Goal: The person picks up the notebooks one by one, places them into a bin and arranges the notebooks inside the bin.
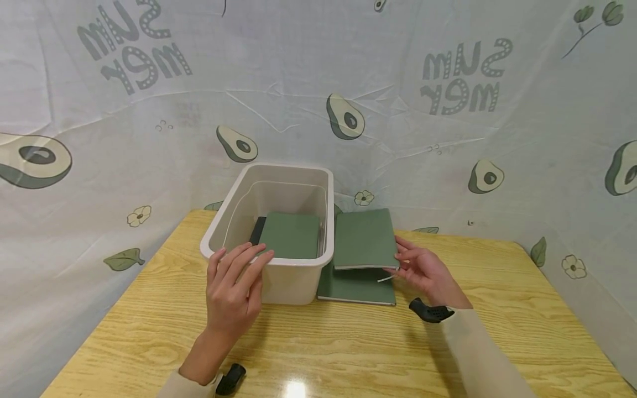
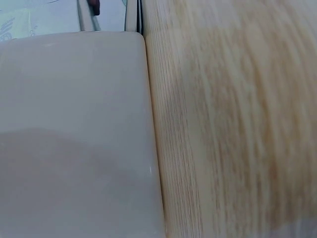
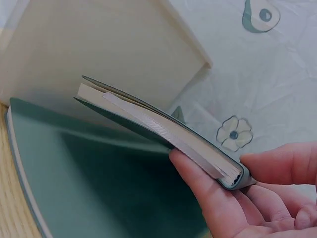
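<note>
My right hand (image 1: 423, 271) pinches a green notebook (image 1: 365, 237) by its right edge, thumb on the cover and fingers beneath. In the right wrist view this notebook (image 3: 158, 129) is tilted, its pages slightly parted and a pale ribbon bookmark (image 3: 158, 126) along them. Under it, another green notebook (image 1: 355, 287) lies on the table, partly covered. My left hand (image 1: 234, 293) rests on the front rim of a whitish plastic bin (image 1: 293, 282), its fingertips over the edge. Inside the bin lies a green notebook (image 1: 291, 235), with a black item (image 1: 257, 231) at its left.
The bin stands on a wood-grain table (image 1: 338, 348), directly left of the notebooks. Behind the table hangs a pale curtain (image 1: 298, 66) printed with avocados and flowers. In the left wrist view the bin's smooth outer wall (image 2: 74, 129) fills the left side.
</note>
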A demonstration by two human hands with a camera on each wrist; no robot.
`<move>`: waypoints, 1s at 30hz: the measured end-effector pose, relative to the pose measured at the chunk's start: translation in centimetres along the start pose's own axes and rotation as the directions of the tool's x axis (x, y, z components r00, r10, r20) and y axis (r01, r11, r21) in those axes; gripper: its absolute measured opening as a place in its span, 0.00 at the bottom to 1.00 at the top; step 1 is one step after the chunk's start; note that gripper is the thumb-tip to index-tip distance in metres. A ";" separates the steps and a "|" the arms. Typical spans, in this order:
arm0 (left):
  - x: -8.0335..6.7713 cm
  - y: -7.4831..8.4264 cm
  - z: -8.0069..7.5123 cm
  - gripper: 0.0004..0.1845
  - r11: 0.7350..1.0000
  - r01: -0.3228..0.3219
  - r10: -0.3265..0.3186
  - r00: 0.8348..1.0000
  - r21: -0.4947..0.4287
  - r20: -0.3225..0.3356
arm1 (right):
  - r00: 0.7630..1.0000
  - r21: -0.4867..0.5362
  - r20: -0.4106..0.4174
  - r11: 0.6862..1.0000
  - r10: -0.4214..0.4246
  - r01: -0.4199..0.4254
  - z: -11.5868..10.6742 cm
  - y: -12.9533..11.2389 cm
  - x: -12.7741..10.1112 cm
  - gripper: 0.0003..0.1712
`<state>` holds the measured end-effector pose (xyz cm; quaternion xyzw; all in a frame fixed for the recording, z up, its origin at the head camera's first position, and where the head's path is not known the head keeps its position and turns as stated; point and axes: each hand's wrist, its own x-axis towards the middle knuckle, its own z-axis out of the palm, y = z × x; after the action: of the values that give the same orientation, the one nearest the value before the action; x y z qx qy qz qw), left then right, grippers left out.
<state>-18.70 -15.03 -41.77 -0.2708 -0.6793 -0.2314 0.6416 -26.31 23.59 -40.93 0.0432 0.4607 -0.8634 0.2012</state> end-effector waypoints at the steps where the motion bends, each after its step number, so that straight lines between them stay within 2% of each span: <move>1: 0.0 0.0 0.0 0.16 1.000 0.001 -0.001 1.000 0.001 0.002 | 1.000 -0.002 0.005 1.000 -0.007 0.007 0.1 -0.1 -0.1 0.46; 11: -0.3 -0.3 -0.2 0.16 1.000 0.001 -0.001 1.000 -0.003 0.006 | 0.997 0.010 0.037 0.997 -0.074 0.074 2.3 -1.4 -1.4 0.44; 24: -0.4 -0.5 -0.4 0.15 1.000 0.000 0.000 1.000 -0.016 -0.007 | 0.984 0.105 0.107 0.986 -0.142 0.130 5.4 -3.8 -3.7 0.45; 30: -0.5 -0.6 -0.6 0.16 1.000 -0.001 0.001 1.000 -0.017 -0.003 | 0.980 0.113 0.105 0.982 -0.167 0.155 6.5 -4.4 -4.6 0.46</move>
<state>-18.66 -15.89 -42.16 -0.2761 -0.6763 -0.2371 0.6404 -23.09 21.91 -32.61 -0.0332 0.4048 -0.9007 0.1542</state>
